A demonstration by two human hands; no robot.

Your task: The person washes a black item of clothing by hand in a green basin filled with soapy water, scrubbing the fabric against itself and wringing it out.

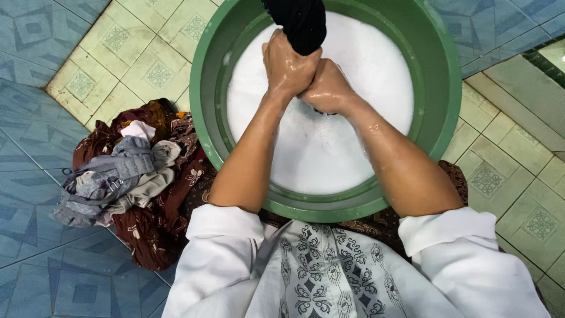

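Note:
A wet black cloth (pixel 301 23) hangs twisted over a round green basin (pixel 447 88) full of white soapy foam (pixel 329 153). My left hand (pixel 287 68) is clenched around the lower end of the cloth, fingers wet. My right hand (pixel 328 89) presses against the left one, closed on the same cloth, a dark bit of which shows under it. Both forearms reach over the basin's near rim, white sleeves pushed up past the elbows.
A heap of clothes (pixel 126 176), grey, beige and dark red patterned, lies on the floor left of the basin. The floor has blue tiles (pixel 35 141) at left and cream patterned tiles (pixel 141 59) beyond. A raised tiled step (pixel 529 88) runs at right.

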